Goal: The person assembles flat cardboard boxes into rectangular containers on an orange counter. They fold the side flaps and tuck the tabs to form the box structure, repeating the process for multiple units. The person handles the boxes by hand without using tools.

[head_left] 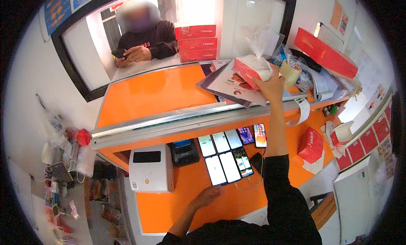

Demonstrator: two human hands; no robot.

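My right hand (pixel 270 85) reaches up to the raised orange counter (pixel 156 92) and grips a red and white tissue box (pixel 252 70) that lies on a pile of printed papers (pixel 228 88). My left hand (pixel 208 196) rests flat on the lower orange desk (pixel 190 202), fingers spread, just below several lit phones (pixel 228 154) laid side by side. A person in a dark top (pixel 148 39) leans on the window ledge beyond the counter, holding a dark phone.
A white label printer (pixel 151 168) and a small black terminal (pixel 184 152) stand left of the phones. Stacked red boxes (pixel 196 42) sit by the window. More red boxes (pixel 325 52), a tape roll (pixel 290 71) and clutter lie right; a red box (pixel 311 144) sits lower right.
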